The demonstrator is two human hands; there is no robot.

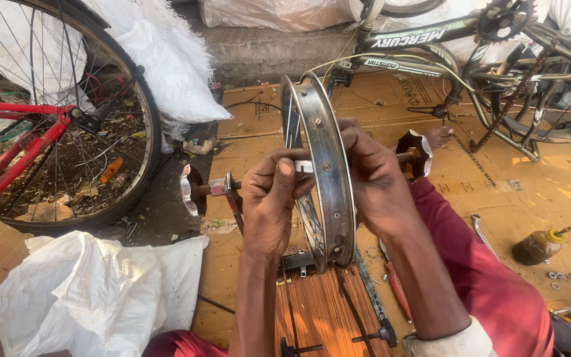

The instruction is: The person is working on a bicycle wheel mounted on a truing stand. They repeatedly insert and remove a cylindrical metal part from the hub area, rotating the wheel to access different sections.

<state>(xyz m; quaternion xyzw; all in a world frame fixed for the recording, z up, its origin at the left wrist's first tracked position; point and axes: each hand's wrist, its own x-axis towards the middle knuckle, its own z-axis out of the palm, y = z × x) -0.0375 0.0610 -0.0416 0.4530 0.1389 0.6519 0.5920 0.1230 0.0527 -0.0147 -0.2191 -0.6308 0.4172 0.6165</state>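
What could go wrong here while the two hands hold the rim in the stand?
1. Both hands, left hand and right hand, grip the metal rim at its edge; fingers might get pinched or scraped if it turns.
2. Small washers and a wrench lie loose on the cardboard by the right leg; they could be knocked away.
3. The oil bottle lies on its side and may leak.

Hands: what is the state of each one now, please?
Left hand: closed on the bare metal bicycle wheel rim.
Right hand: closed on the same rim.
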